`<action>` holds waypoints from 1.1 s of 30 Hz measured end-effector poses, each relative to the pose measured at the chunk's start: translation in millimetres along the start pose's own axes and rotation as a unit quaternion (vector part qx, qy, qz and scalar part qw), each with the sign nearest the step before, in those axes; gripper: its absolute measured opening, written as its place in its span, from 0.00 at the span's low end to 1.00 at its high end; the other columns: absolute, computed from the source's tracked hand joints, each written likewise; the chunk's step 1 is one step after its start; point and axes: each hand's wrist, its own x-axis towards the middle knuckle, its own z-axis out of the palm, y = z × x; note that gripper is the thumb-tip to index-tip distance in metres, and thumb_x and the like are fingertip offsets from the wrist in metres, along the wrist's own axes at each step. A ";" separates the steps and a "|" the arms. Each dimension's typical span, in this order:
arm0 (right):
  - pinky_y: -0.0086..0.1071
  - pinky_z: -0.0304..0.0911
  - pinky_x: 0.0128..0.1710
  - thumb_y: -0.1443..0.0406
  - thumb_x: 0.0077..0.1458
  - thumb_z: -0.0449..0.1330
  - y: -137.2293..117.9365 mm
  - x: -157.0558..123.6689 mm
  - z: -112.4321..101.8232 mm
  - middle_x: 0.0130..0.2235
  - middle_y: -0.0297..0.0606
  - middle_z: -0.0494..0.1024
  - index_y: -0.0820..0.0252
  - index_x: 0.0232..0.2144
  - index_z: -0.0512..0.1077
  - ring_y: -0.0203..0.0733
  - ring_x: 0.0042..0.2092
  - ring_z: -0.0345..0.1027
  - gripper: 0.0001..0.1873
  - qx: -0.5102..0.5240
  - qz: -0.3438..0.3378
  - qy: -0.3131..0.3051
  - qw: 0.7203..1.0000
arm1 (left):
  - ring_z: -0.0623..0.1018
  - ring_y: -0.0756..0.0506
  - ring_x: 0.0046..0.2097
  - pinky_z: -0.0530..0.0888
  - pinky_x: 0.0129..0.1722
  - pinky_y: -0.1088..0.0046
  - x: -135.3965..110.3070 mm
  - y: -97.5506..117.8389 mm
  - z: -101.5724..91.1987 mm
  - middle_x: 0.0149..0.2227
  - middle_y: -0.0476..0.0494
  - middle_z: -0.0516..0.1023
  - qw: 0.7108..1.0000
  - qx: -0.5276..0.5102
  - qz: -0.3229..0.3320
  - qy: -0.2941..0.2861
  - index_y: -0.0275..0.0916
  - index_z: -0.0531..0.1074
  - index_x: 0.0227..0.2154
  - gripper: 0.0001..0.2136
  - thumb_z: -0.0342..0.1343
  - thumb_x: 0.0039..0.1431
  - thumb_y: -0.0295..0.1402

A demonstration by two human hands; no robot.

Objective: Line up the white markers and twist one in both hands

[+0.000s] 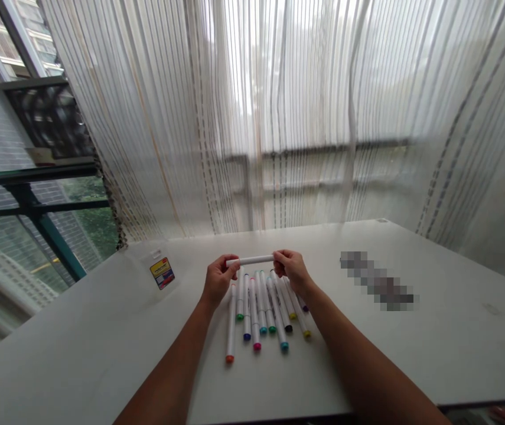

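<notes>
A white marker pen (256, 260) is held level between my two hands, above the far ends of a row of markers. My left hand (221, 280) pinches its left end between thumb and fingers. At the right end, my right hand (293, 269) has its fingers closed round the tip, which they hide. Below lie several white markers with coloured ends, side by side on the table, among them an orange-ended marker (231, 324) at the left, a pink-ended marker (254, 316) and a black-ended marker (283, 304). My right hand and forearm partly cover the rightmost ones.
The white table (123, 348) reaches back to a striped sheer curtain (234, 118). A clear plastic package with a yellow, red and blue label (162, 273) lies at the left. A blurred-out long object (378, 280) lies to the right. Window railings (35, 203) show at far left.
</notes>
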 end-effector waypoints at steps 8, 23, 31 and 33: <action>0.23 0.46 0.12 0.63 0.36 0.59 0.7 -0.6 -0.6 0.12 0.27 0.62 0.62 0.17 0.64 0.27 0.14 0.51 0.09 -0.004 -0.003 -0.007 1.000 | 0.67 0.54 0.19 0.67 0.19 0.78 -1.6 -0.8 0.9 0.19 0.51 0.70 0.999 0.016 -0.015 -0.035 0.32 0.74 0.28 0.12 0.62 0.40 0.36; 0.23 0.48 0.12 0.62 0.39 0.60 0.2 1.3 -1.2 0.13 0.28 0.63 0.63 0.17 0.64 0.28 0.14 0.53 0.11 0.012 -0.010 0.020 1.000 | 0.67 0.54 0.21 0.68 0.22 0.77 -3.3 2.5 3.3 0.23 0.52 0.70 0.998 -0.012 0.011 -0.063 0.35 0.69 0.39 0.16 0.57 0.47 0.37; 0.23 0.48 0.12 0.63 0.37 0.59 -0.2 -4.3 5.2 0.13 0.27 0.63 0.63 0.17 0.65 0.28 0.14 0.53 0.08 -0.002 0.014 -0.057 0.998 | 0.69 0.54 0.23 0.68 0.23 0.76 -10.1 6.7 8.1 0.28 0.47 0.71 0.987 -0.029 -0.019 -0.158 0.36 0.73 0.37 0.14 0.58 0.45 0.33; 0.23 0.47 0.12 0.64 0.37 0.59 -1.9 -4.1 4.5 0.12 0.26 0.61 0.63 0.17 0.65 0.27 0.14 0.51 0.08 0.004 0.005 -0.048 0.999 | 0.69 0.54 0.23 0.68 0.24 0.76 -10.2 7.7 7.8 0.29 0.47 0.72 0.988 -0.027 -0.015 -0.148 0.35 0.73 0.37 0.14 0.58 0.45 0.33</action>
